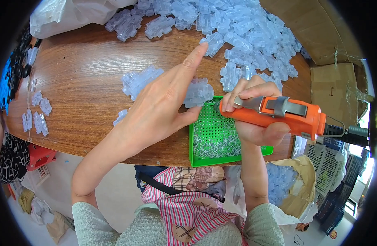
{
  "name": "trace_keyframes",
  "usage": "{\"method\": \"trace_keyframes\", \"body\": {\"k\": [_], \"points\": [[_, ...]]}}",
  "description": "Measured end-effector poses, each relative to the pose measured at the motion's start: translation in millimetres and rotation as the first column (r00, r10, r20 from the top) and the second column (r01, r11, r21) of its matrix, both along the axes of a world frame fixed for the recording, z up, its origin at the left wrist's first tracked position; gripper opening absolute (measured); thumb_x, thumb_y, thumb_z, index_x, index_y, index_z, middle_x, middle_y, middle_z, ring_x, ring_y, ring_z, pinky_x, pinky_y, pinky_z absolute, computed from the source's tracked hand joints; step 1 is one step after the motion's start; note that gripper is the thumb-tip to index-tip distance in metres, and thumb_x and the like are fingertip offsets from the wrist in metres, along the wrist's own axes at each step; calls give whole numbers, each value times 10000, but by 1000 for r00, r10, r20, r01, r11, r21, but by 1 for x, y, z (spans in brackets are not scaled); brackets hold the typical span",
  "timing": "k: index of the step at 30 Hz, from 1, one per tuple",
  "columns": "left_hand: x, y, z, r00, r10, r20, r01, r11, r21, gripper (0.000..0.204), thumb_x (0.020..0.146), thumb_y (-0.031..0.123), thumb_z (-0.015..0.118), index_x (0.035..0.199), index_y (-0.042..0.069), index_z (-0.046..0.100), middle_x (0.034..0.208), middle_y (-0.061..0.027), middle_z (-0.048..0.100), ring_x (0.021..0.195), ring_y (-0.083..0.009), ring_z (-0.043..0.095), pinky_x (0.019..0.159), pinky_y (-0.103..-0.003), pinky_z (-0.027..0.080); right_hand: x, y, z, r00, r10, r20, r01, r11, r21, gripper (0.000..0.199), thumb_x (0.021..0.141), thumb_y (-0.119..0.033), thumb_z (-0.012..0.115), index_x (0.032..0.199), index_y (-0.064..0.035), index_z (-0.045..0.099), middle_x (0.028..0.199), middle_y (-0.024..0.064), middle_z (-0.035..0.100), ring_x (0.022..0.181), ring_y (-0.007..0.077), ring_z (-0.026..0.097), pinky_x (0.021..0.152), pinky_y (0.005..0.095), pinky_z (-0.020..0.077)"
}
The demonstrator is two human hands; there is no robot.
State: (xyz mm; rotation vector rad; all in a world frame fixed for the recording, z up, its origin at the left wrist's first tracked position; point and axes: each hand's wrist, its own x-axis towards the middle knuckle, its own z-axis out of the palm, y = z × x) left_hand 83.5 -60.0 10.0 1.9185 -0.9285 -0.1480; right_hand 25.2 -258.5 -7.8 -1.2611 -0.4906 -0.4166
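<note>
My left hand (162,102) holds a clear plastic part (198,92) between thumb and fingers, its index finger stretched up toward the far pile. My right hand (254,112) grips an orange powered screwdriver (287,115) lying sideways, its tip pointing left at the clear part. Both hover over a green perforated tray (209,158) holding many small silvery screws at the near edge of the brown wooden table (90,78).
A large heap of clear plastic parts (246,37) covers the far right of the table, with smaller groups (139,80) in the middle and at the left (35,117). A white plastic bag (69,14) lies far left. Cardboard boxes (336,90) stand at the right.
</note>
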Motion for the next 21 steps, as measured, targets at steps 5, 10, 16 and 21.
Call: {"method": "trace_keyframes", "body": {"k": [5, 10, 16, 21], "points": [[-4, -6, -3, 998, -21, 53, 23, 999, -46, 1102, 637, -1, 770, 1524, 55, 119, 923, -157, 602, 815, -332, 566, 782, -407, 474, -13, -3, 20, 1000, 19, -22, -18, 1000, 25, 855, 803, -744, 526, 1065, 69, 557, 855, 112, 508, 695, 237, 581, 544, 349, 515], [-10, -22, -19, 975, -43, 216, 54, 998, -43, 1167, 610, 17, 795, 1525, 30, 71, 896, -132, 606, 852, -306, 570, 811, -386, 464, -30, -5, 84, 996, -28, 88, 30, 999, -21, 855, 774, -753, 547, 1062, 52, 559, 844, 92, 480, 687, 219, 556, 529, 329, 482], [-15, -24, -31, 997, -33, -71, 22, 988, -152, 1175, 643, 21, 793, 1537, 108, 35, 951, -149, 651, 876, -329, 622, 746, -404, 512, -14, 4, 73, 984, 14, 175, 0, 997, -76, 887, 785, -756, 536, 1088, 78, 526, 867, 115, 480, 721, 229, 559, 555, 352, 495], [-15, -26, -33, 997, -30, -70, 18, 986, -164, 1162, 668, 21, 787, 1538, 134, 25, 977, -157, 659, 875, -340, 639, 722, -407, 527, 5, 5, 58, 976, 65, 210, -56, 997, -46, 951, 773, -802, 493, 1100, 90, 518, 883, 123, 483, 712, 229, 558, 535, 360, 493]]}}
